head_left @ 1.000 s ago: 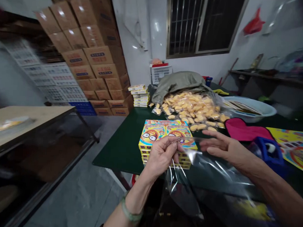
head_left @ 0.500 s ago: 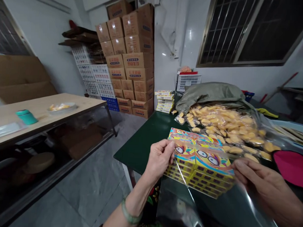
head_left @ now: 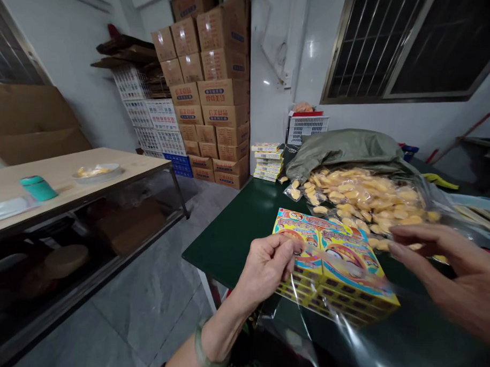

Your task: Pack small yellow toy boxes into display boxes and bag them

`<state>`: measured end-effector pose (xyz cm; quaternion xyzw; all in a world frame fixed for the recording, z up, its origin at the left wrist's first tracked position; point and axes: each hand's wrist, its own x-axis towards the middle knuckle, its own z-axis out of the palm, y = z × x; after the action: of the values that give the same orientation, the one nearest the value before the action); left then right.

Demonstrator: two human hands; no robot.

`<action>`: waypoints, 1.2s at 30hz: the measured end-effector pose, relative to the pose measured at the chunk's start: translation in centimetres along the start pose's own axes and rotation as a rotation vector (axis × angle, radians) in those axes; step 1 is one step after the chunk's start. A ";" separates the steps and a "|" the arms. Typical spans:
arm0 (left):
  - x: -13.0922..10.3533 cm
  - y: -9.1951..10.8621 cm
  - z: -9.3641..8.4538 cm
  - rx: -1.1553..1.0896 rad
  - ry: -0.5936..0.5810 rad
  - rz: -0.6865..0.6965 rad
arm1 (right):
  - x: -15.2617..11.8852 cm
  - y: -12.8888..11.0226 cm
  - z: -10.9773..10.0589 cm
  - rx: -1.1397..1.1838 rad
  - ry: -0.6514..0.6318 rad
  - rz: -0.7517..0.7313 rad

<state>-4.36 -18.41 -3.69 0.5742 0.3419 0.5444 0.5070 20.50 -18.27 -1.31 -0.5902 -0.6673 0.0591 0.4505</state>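
Your left hand [head_left: 266,264] pinches the clear plastic bag [head_left: 324,315] before the box stack [head_left: 334,267]; right hand [head_left: 451,271] hovers unclenched, empty — film's light, limp, slippery; grip its edge.

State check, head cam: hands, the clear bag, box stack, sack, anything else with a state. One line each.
left hand: grip pinched shut on clear bag edge
right hand: open, fingers spread, grip state on the film unclear
clear bag: limp, held over the box stack
box stack: closed, stacked on green table
green sack: open, yellow packets spilled out
cartons: sealed, stacked
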 end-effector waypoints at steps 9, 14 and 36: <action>0.0 0.3 0.6 -0.047 -0.130 -0.073 | 2.8 -8.2 4.4 0.281 -0.554 -0.272; 0.0 0.5 0.6 -0.069 -0.074 -0.112 | 3.6 -7.5 5.0 0.309 -0.693 -0.226; 0.8 0.6 0.1 -0.055 0.068 -0.052 | 3.2 -6.7 6.2 0.494 -0.783 0.051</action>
<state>-4.22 -17.79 -2.86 0.5319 0.3587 0.5594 0.5248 11.79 -14.78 0.84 -0.4145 -0.7384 0.4458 0.2903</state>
